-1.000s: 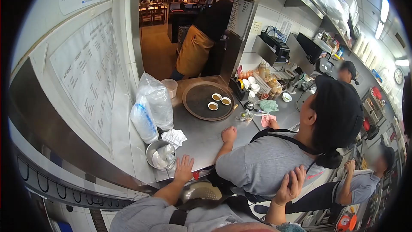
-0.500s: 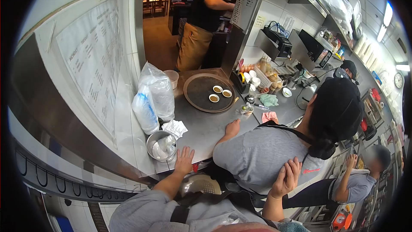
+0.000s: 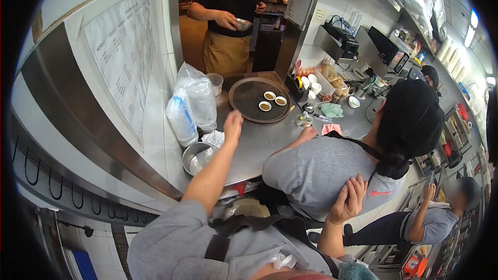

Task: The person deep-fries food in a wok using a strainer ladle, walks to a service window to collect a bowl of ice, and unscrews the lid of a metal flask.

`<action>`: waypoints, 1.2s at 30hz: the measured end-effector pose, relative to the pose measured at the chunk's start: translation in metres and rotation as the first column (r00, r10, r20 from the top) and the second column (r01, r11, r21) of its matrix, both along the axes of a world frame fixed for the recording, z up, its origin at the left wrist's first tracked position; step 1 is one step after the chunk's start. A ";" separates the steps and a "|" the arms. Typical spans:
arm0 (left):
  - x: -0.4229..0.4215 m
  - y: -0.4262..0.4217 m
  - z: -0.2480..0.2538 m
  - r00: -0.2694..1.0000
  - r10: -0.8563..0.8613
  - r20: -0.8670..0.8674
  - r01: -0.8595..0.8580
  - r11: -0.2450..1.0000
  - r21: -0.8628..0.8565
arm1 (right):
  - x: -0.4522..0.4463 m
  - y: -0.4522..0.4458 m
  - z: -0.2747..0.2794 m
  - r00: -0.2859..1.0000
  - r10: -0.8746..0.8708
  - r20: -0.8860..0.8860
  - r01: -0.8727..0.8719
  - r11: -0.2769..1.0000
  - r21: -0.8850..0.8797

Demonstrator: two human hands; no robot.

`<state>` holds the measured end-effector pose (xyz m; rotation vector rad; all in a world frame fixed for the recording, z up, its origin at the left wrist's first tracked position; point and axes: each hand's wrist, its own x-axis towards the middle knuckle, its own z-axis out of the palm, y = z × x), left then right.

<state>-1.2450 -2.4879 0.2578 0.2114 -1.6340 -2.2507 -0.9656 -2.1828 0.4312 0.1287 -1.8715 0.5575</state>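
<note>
My left hand [image 3: 234, 126] is raised over the steel counter [image 3: 250, 148], fingers drawn together, with nothing visible in it. Closest beyond it is a round brown tray [image 3: 244, 105] carrying three small white sauce dishes [image 3: 265, 106] of brown sauce. My right hand [image 3: 348, 200] is held up by the back of a co-worker in a grey shirt [image 3: 311, 176]. Its fingers are extended and slightly bent, and it holds nothing. Whether it touches the shirt I cannot tell. Below my left forearm, a metal bowl [image 3: 188, 156] with plastic inside is partly hidden.
Plastic bags [image 3: 194, 96] and a clear container [image 3: 215, 83] stand along the left wall. Across the pass, a person in a tan apron holds a metal bowl [image 3: 242, 24]. A pink cloth [image 3: 332, 129] and green cloth [image 3: 332, 110] lie right. Another co-worker [image 3: 433, 223] stands at lower right.
My left hand has lifted off the counter edge and moved forward toward the tray. The person across the pass has turned this way, now with a metal bowl in hand. My right hand stays put.
</note>
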 end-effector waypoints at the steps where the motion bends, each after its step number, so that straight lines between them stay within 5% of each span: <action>1: -0.004 -0.004 0.034 0.999 -0.040 0.002 0.040 0.993 0.108 | -0.001 0.002 -0.001 1.000 -0.005 -0.010 0.005 1.000 0.006; 6: -0.042 -0.035 0.098 0.997 -0.066 0.050 0.051 0.963 0.263 | -0.001 0.010 -0.003 0.999 -0.026 -0.025 0.025 0.999 -0.022; 15: -0.070 -0.052 0.136 0.995 0.078 0.070 -0.099 0.919 0.381 | -0.008 0.025 -0.012 0.999 0.002 -0.038 -0.002 1.000 0.001; 18: -0.100 -0.074 0.113 0.996 0.003 0.092 -0.038 0.924 0.381 | -0.003 0.027 -0.017 1.000 0.020 -0.007 -0.020 1.000 0.000; 21: -0.100 -0.073 0.107 0.993 0.033 0.116 -0.051 0.986 0.156 | -0.010 0.027 -0.016 0.999 0.039 -0.031 -0.039 0.999 -0.006; 28: -0.103 -0.048 0.105 0.919 0.279 0.280 -0.330 0.931 0.154 | -0.013 0.035 -0.017 0.994 0.106 -0.014 -0.105 0.994 0.010; 36: -0.032 -0.015 0.078 0.968 0.098 0.232 -0.116 0.991 0.065 | -0.004 0.055 -0.023 0.964 0.263 0.034 -0.262 0.965 -0.019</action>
